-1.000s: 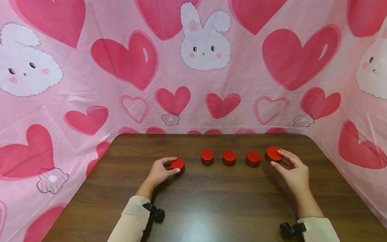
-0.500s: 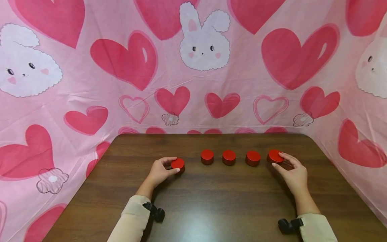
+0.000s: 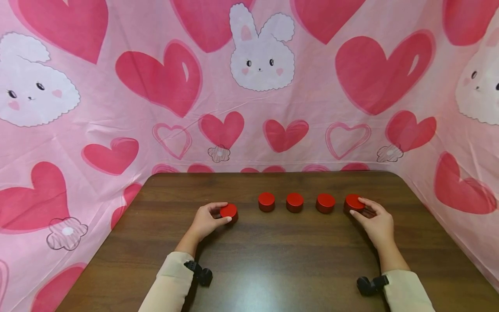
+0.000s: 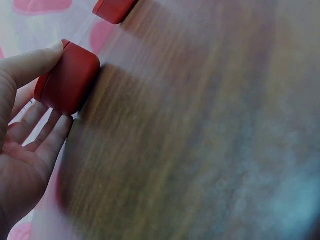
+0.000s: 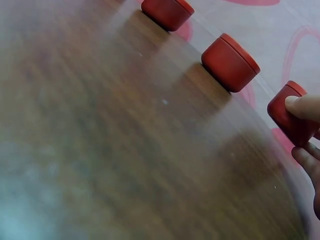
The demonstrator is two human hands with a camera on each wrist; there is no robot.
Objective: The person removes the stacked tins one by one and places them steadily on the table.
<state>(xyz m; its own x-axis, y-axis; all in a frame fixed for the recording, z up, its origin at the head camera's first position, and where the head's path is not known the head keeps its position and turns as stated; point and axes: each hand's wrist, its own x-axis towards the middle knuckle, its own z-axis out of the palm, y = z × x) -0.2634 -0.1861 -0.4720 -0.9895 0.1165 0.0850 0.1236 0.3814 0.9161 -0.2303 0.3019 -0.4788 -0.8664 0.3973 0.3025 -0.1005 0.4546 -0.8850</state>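
Discs form one row at frame centre. Right hand (image 3: 375,221) pinches the right disc (image 3: 353,202), which is now lowered from its earlier tilt onto the table (image 3: 273,260). Left hand (image 3: 206,220) pinches the left disc (image 3: 228,211), unchanged.

Dark brown wooden table (image 3: 273,260), rounded far corners, glossy. Three red round tins in row near far middle, well apart from each other: left tin (image 3: 267,201), middle tin (image 3: 294,202), right tin (image 3: 325,203). Pink cloth backdrop (image 3: 97,108) with red hearts, white bunny print (image 3: 262,56), surrounding table on three sides.
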